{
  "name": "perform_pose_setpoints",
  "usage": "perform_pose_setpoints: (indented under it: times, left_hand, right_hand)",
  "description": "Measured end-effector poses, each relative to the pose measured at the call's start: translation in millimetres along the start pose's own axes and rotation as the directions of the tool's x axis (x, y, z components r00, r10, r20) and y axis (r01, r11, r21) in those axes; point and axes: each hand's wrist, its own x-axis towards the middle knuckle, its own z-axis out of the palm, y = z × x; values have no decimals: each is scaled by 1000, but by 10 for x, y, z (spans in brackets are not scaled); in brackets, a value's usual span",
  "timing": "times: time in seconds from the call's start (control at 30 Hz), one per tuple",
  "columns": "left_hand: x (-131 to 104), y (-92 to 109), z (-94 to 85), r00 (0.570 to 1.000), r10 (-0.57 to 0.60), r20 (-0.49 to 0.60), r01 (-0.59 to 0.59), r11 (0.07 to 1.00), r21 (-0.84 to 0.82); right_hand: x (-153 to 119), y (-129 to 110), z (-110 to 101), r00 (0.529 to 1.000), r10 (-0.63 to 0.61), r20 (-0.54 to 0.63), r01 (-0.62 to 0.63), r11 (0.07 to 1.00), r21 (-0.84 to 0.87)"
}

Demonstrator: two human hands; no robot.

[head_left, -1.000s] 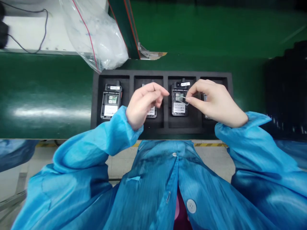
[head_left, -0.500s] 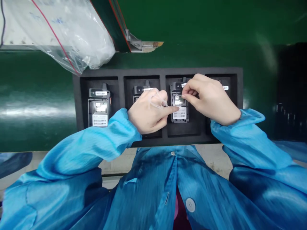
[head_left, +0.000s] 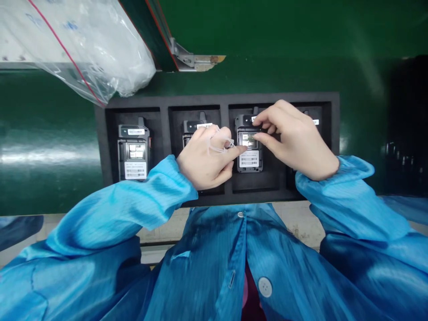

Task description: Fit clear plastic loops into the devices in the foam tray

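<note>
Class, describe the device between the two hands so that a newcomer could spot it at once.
On the green table lies a long black tray with four compartments in a row. The device sits third from the left, between the left hand and the right hand. Unlike the other devices, it has fingers of both hands over or against it.

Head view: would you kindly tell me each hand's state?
Left hand: index finger extended at a device; clear strips across its fingers, grip unclear.
Right hand: open, thumb and forefinger apart.

Factory workshop: green bench, black divided tray, opened handheld devices, barcode labels, blue work coat
</note>
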Motion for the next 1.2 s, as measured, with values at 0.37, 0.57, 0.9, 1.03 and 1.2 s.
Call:
perform_pose_setpoints:
  times: [0.37,0.57,0.9,1.03,1.2]
  left_hand:
    - [-3,-3,23,998,-5,-64,6,1000,23]
    - [6,47,44,997,1,-83,8,994,113]
    - [46,95,24,991,-130,8,129,987,91]
    - [61,117,18,988,-156,9,154,981,120]
    - [61,125,26,988,-151,-16,152,979,138]
  right_hand:
    - [-485,0,9,988,-125,92,153,882,-445]
    - [-444,-93,2,992,-88,90,121,872,-475]
    - [-369,-83,86,998,22,57,9,870,-493]
    - [-393,-86,71,999,12,42,11,865,-501]
    - [-492,-109,107,999,-29,17,33,852,-523]
